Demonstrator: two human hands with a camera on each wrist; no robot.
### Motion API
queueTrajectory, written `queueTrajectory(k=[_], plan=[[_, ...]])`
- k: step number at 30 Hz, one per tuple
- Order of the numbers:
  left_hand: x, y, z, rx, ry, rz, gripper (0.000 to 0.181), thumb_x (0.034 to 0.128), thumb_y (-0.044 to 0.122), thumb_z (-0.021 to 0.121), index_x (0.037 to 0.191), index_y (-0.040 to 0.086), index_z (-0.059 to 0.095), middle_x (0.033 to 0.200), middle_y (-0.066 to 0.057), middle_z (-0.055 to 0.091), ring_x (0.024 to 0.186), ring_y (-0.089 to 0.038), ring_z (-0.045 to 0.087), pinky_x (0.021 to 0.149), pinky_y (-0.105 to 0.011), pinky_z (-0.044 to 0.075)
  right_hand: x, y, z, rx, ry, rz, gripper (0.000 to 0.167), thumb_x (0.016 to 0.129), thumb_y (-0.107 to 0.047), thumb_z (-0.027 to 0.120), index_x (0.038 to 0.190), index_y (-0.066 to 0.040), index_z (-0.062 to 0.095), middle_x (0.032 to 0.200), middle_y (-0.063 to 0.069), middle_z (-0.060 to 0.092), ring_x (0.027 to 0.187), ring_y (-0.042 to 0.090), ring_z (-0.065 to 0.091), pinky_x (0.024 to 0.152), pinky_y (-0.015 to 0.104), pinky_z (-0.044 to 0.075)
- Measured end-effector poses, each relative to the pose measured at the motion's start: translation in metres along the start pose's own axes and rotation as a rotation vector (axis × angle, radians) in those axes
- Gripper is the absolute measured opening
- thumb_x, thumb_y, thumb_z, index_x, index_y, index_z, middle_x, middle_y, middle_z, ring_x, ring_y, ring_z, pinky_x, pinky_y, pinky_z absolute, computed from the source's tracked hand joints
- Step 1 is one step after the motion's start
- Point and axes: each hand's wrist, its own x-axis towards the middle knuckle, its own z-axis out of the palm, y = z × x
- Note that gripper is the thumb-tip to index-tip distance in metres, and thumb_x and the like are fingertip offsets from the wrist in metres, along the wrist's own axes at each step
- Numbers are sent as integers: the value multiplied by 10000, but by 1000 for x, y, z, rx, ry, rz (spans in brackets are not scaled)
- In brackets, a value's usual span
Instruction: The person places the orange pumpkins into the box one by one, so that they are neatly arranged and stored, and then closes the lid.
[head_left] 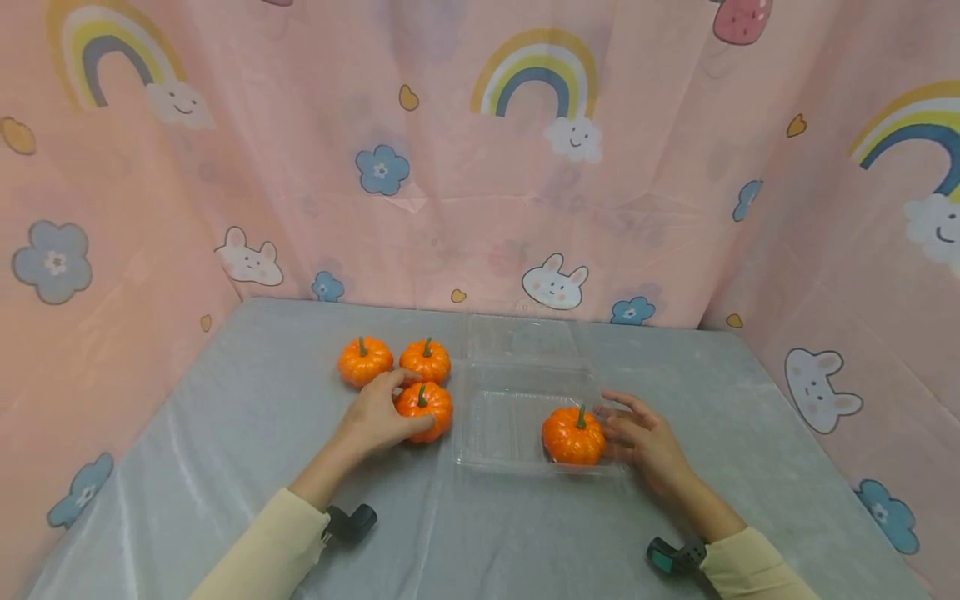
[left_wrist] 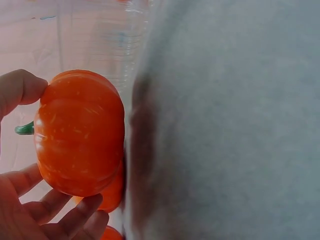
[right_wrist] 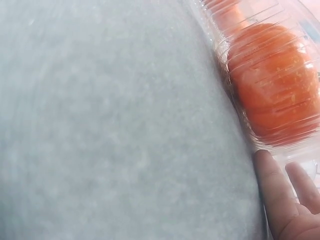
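Observation:
My left hand (head_left: 377,417) holds a small orange pumpkin (head_left: 435,408) between thumb and fingers, just left of a clear plastic container (head_left: 495,429). In the left wrist view the thumb touches one side of this pumpkin (left_wrist: 80,135) and the fingers the opposite side; its green stem points away. Inside the container, at its right end, sits another pumpkin (head_left: 570,442). At the container's right side is my right hand (head_left: 648,442), its fingers extended. The right wrist view has its fingertips (right_wrist: 265,160) at the clear wall, with the pumpkin (right_wrist: 275,85) behind that wall.
Two more pumpkins, one at the left (head_left: 365,367) and one beside it (head_left: 425,367), stand behind the held one. The container's clear lid (head_left: 521,337) lies folded back toward the rear. Grey cloth (head_left: 480,533) covers the table, and a patterned pink curtain (head_left: 450,225) rises behind it.

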Motion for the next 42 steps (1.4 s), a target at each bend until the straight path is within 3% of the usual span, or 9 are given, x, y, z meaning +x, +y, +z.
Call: queueTrajectory(k=[11, 20, 27, 33, 42], plan=[[-1, 11, -9, 2, 28, 37, 620, 680, 365, 783, 1235, 183, 573, 1175, -43, 612, 1038, -238, 588, 853, -411, 525, 0, 0, 0, 17, -3, -11, 529, 1002, -236, 497, 1444, -1, 325, 1113, -181, 645, 942, 74, 679, 784, 293, 582], [0, 19, -19, -22, 53, 58, 620, 692, 363, 778, 1245, 185, 561, 1212, -26, 587, 1067, -250, 572, 859, -417, 529, 2, 0, 0, 15, -3, -14, 539, 1001, -247, 503, 1446, -2, 325, 1188, -101, 645, 951, 82, 683, 789, 303, 583], [1, 27, -21, -34, 56, 103, 600, 700, 365, 777, 1231, 177, 571, 1248, -7, 577, 1078, -247, 579, 887, -425, 527, 0, -2, 0, 19, -8, -13, 506, 1004, -238, 498, 1435, -18, 351, 1161, -125, 645, 951, 74, 685, 789, 294, 582], [3, 38, -17, -51, 53, 160, 593, 703, 353, 780, 1230, 160, 587, 1301, -40, 571, 1099, -251, 573, 953, -435, 504, -3, -3, 0, -3, -7, -15, 481, 1002, -249, 500, 1425, -50, 385, 1274, 22, 622, 957, 74, 680, 795, 298, 582], [8, 55, -7, -111, 11, 182, 561, 700, 344, 795, 1204, 197, 598, 1208, 10, 592, 1062, -215, 569, 921, -404, 515, 1, 2, 0, 0, 5, -8, 535, 1000, -235, 504, 1448, -7, 322, 1112, -176, 636, 954, 67, 680, 788, 301, 583]])
